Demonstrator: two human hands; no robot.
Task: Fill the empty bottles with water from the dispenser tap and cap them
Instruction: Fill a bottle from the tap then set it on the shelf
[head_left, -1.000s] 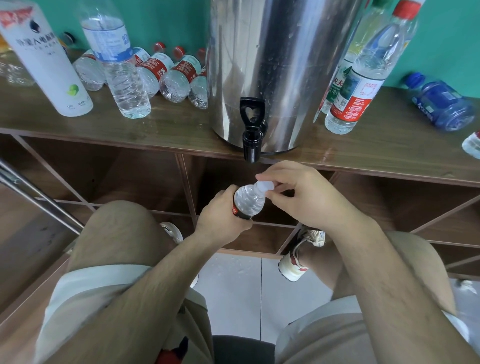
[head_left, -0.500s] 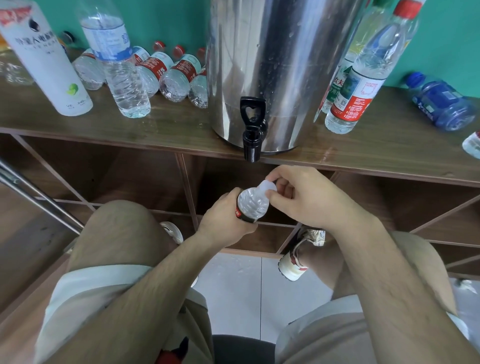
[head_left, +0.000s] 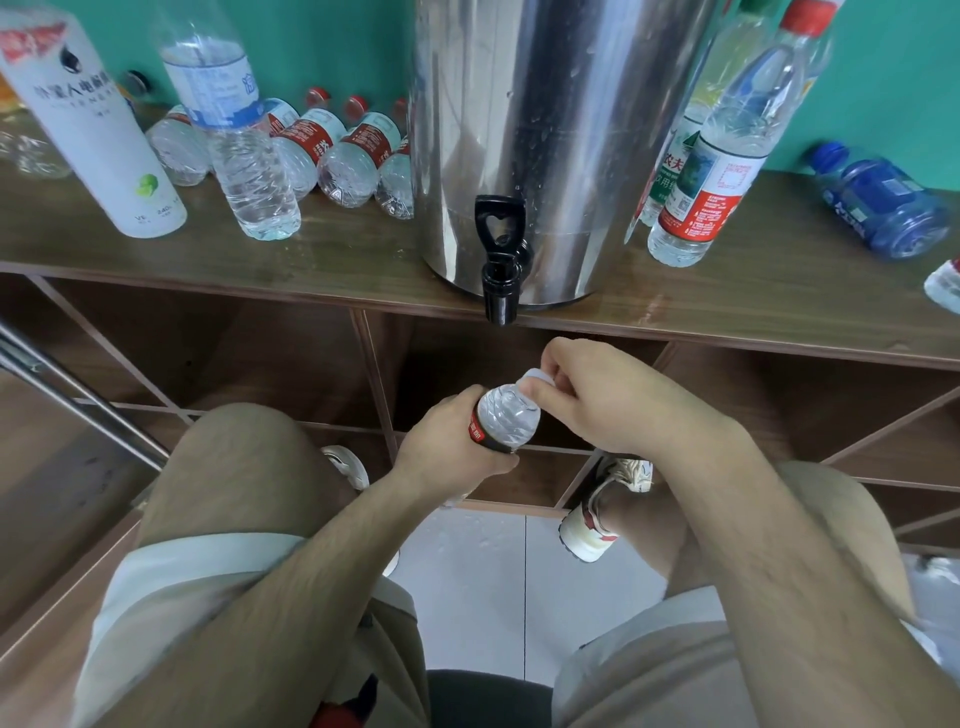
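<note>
**A:** What lies nearest?

**B:** Two bare forearms reach out over knees in beige shorts. The left hand is curled round the body of a small clear bottle with a red-and-black label. At 3 o'clock of it, the right hand pinches the white cap on the bottle's neck between thumb and fingertips. A white shoe stands on the pale floor tiles at 5 o'clock of the bottle.

**A:** And where is the bottle relative to the tap?

**B:** At 6 o'clock of the black tap, below it and apart, with its neck tilted toward 1 o'clock. I cannot tell how full it is.

**A:** Farther back?

**B:** The steel dispenser stands on the wooden shelf at 12 o'clock. At 11 o'clock several red-labelled bottles lie on their sides against the green wall. An upright clear bottle with a blue label stands in front of them, and a tall white bottle stands at 10 o'clock. At 1 o'clock a red-capped bottle stands upright, and a blue bottle lies on its side at 2 o'clock.
</note>
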